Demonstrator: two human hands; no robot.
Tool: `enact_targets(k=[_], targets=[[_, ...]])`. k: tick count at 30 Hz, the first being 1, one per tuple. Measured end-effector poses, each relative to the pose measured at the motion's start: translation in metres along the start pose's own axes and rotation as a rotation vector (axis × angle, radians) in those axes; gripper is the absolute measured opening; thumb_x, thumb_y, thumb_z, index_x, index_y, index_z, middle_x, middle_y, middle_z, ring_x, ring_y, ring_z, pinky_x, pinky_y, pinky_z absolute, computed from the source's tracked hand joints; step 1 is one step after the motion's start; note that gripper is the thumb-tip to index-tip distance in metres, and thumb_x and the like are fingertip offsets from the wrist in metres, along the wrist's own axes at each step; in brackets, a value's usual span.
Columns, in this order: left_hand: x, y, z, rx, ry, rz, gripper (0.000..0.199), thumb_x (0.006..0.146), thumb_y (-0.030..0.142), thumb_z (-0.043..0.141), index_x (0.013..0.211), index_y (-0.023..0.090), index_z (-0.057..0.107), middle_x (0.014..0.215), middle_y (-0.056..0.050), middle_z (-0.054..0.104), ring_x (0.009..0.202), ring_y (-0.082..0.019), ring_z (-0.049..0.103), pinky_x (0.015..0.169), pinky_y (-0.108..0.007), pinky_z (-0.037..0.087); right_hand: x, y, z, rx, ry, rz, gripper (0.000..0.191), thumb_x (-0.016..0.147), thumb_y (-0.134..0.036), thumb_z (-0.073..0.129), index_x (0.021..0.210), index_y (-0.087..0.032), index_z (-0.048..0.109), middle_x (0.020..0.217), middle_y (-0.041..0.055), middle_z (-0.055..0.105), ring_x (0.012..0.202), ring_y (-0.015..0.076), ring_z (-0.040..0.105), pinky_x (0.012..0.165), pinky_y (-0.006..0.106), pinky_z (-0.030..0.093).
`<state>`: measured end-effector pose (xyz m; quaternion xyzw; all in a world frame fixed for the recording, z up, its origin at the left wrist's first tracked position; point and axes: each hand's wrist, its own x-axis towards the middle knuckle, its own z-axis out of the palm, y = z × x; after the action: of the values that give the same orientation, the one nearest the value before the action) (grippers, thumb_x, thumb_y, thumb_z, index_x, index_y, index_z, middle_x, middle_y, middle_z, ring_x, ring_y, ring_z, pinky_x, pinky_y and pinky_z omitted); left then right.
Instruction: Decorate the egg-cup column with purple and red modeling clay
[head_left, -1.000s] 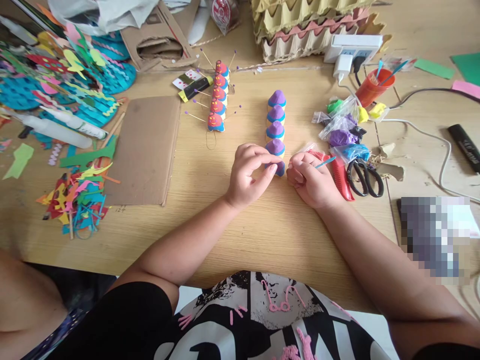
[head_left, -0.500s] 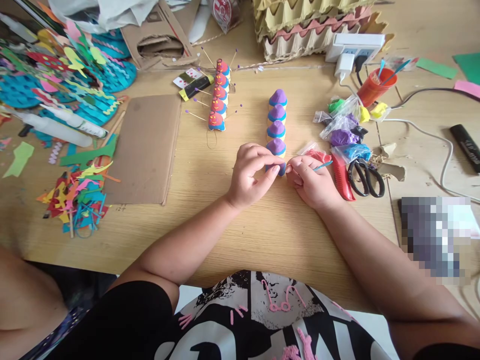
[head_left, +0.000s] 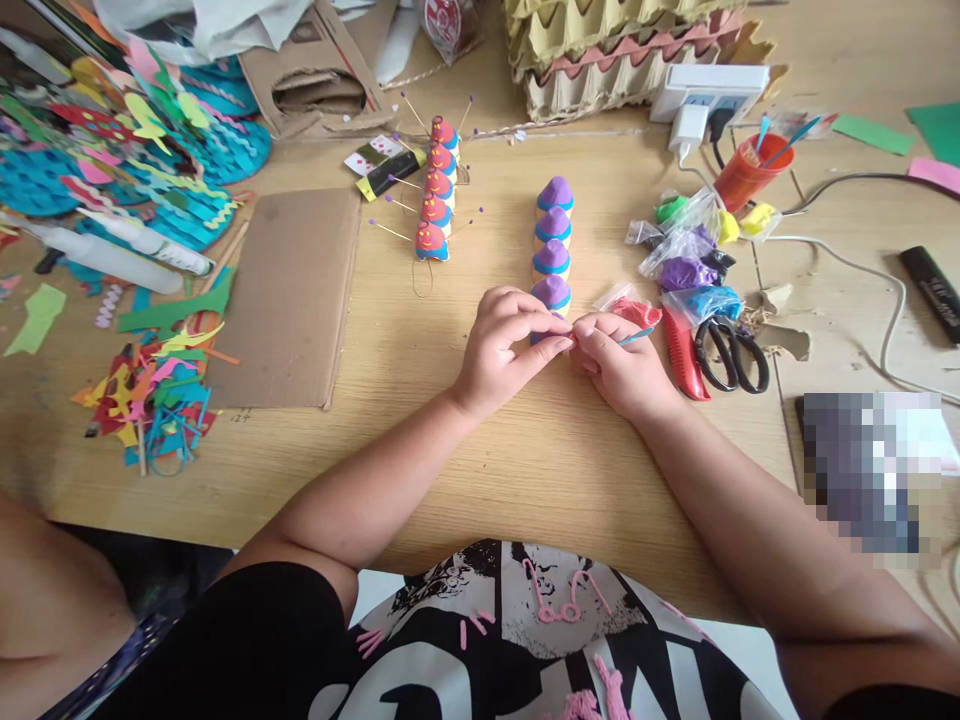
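My left hand (head_left: 502, 345) is closed in a pinch, thumb and forefinger meeting the fingertips of my right hand. Between them shows a tiny bit of red clay (head_left: 573, 338), mostly hidden. My right hand (head_left: 626, 365) is closed around a thin blue clay tool (head_left: 636, 336), whose end sticks out to the right. Just beyond the hands stands a row of egg-carton cups (head_left: 553, 255) covered in purple and blue clay; my left fingers partly cover the nearest cup. An open bag of red clay (head_left: 634, 310) lies beside my right hand.
A finished-looking red and blue caterpillar (head_left: 435, 200) with stick legs stands farther left. Cardboard (head_left: 289, 300) and paper scraps (head_left: 161, 390) lie left. Black-handled scissors (head_left: 731, 355), bagged clay (head_left: 686, 272), an orange cup (head_left: 750, 172) and cables are at right. Egg trays (head_left: 630, 60) stack behind.
My fingertips have come together, and a bit of red now shows between them. The blue tool has shifted slightly left and down with my right hand.
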<state>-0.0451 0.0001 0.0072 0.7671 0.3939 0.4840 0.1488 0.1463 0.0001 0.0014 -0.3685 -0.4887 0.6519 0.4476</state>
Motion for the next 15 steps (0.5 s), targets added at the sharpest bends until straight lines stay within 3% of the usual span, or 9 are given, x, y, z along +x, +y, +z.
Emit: enact_targets(k=[15], targets=[[-0.0004, -0.0009, 0.0011, 0.018, 0.053, 0.056, 0.02, 0.103, 0.042, 0.067, 0.099, 0.027, 0.08, 0.093, -0.003, 0.073, 0.101, -0.019, 0.064, 0.099, -0.039, 0.055, -0.0008, 0.0005, 0.0015, -0.02, -0.038, -0.065, 0.04, 0.098, -0.054, 0.07, 0.077, -0.02, 0.068, 0.059, -0.0043, 0.046, 0.055, 0.0106, 0.033, 0.054, 0.03, 0.023]])
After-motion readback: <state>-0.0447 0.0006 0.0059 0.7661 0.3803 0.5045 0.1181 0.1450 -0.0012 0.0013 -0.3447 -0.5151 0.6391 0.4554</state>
